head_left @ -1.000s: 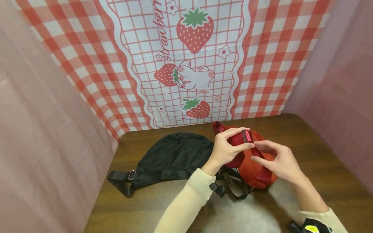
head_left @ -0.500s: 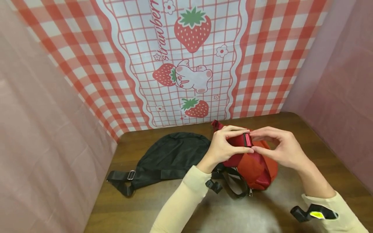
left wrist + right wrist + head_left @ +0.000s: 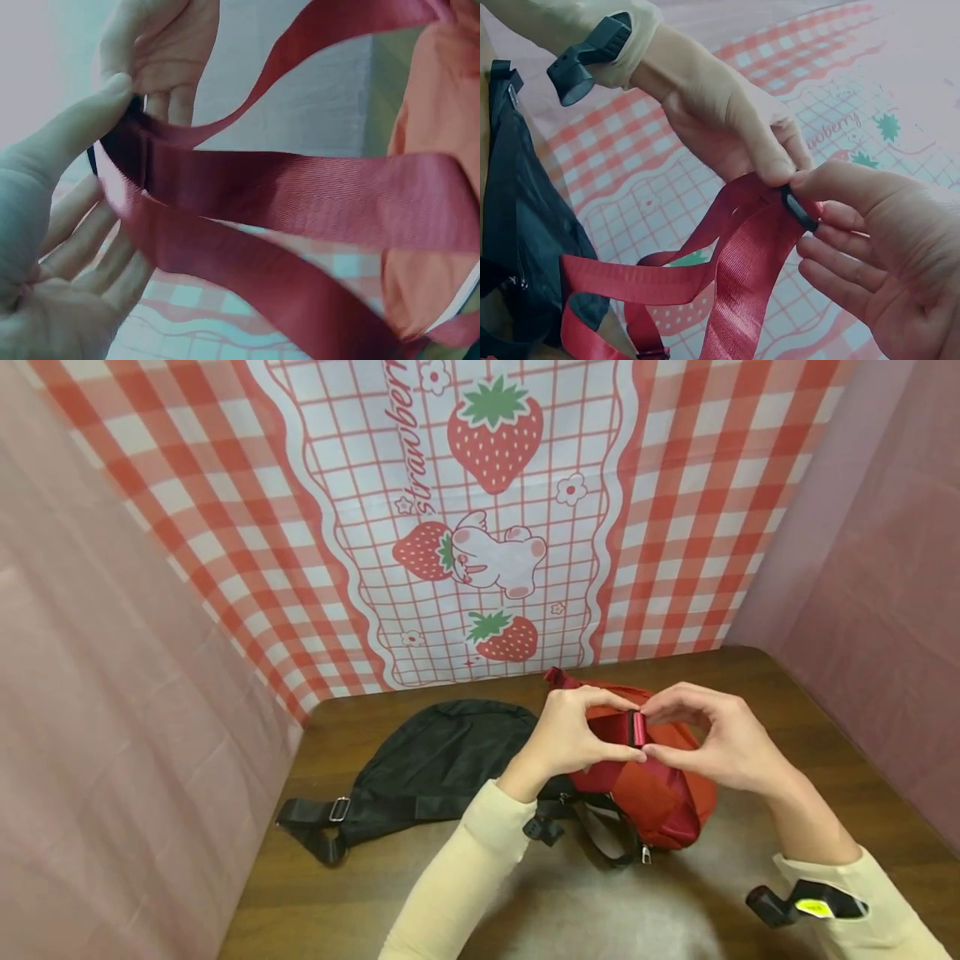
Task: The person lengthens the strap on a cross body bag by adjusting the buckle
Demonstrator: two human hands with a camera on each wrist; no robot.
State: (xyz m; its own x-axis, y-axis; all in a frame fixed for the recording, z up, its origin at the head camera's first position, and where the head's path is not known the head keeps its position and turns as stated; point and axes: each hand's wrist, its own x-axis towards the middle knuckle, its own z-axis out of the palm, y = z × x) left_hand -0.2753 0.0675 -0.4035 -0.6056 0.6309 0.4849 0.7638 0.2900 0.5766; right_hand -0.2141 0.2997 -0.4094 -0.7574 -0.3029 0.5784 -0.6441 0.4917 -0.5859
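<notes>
My left hand (image 3: 561,739) and right hand (image 3: 720,735) meet at a black strap slider buckle (image 3: 637,728) on a red webbing strap (image 3: 609,727). Each hand pinches an end of the buckle between thumb and fingertips. In the right wrist view, the black buckle (image 3: 799,208) sits between both thumbs, and loops of red strap (image 3: 742,277) hang below it. The left wrist view has several runs of red strap (image 3: 315,195) leading from the hands to the orange bag (image 3: 427,105). That orange-red bag (image 3: 652,797) lies on the table beneath the hands, partly hidden by them.
A flat black bag (image 3: 450,752) lies left of the orange one, its strap with a metal slider (image 3: 340,810) reaching left. A thin black strap (image 3: 600,843) loops at the orange bag's front. The wooden table (image 3: 300,902) meets a strawberry-print cloth (image 3: 495,527) behind.
My right hand has risen from the strap beside the buckle to the buckle itself, fingers meeting the left hand's. The left hand has shifted slightly, still pinching the buckle.
</notes>
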